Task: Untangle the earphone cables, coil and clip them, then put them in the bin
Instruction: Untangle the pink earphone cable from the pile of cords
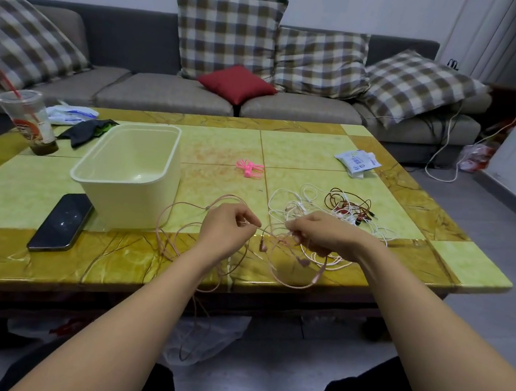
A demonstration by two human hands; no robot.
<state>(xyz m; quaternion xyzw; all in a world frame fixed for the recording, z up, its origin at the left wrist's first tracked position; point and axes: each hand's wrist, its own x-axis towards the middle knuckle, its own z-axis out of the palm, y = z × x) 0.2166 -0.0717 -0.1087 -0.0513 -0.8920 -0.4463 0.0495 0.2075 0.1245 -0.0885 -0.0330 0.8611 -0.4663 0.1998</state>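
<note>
My left hand (225,231) pinches a strand of the pink earphone cable (178,217) above the table's front edge. My right hand (320,233) grips the same pink cable a short way to the right, where it knots with white cable. Loops of the pink cable hang down over the table edge. A tangle of white earphone cables (295,200) lies just behind my right hand, and a dark red cable tangle (349,204) lies beside it. Pink clips (248,168) lie mid-table. The cream bin (131,172) stands open and empty at the left.
A black phone (61,222) lies in front of the bin. A plastic cup with a straw (28,122), a dark cloth (88,130) and white packets (356,162) sit on the yellow table (457,264). A sofa with cushions stands behind.
</note>
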